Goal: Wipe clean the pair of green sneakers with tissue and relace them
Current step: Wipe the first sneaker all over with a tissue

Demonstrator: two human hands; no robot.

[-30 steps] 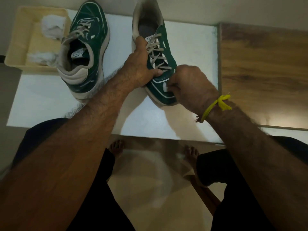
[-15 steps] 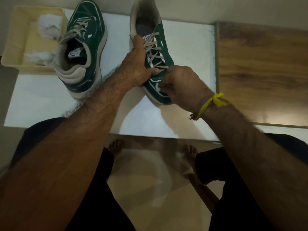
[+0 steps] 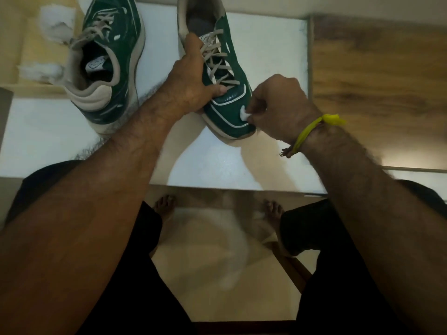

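Note:
Two green sneakers with beige laces lie on a white table (image 3: 217, 165). My left hand (image 3: 191, 85) grips the right sneaker (image 3: 229, 112) across its laces, with the toe pointing toward me. Pinched in my right hand (image 3: 278, 107) is a small white tissue wad (image 3: 244, 114), pressed on the toe's right side. A yellow band circles that wrist. The left sneaker (image 3: 108, 68) rests apart, heel toward me, laces loose.
A cream tray (image 3: 31, 56) at the back left holds white tissue clumps (image 3: 56, 20), and the left sneaker's heel overlaps its edge. A wooden surface (image 3: 377, 88) adjoins the table on the right. My bare feet stand on the floor below the table's front edge.
My right hand with the tissue has slid from the top of the toe toward its right side. The left hand keeps the same hold on the sneaker.

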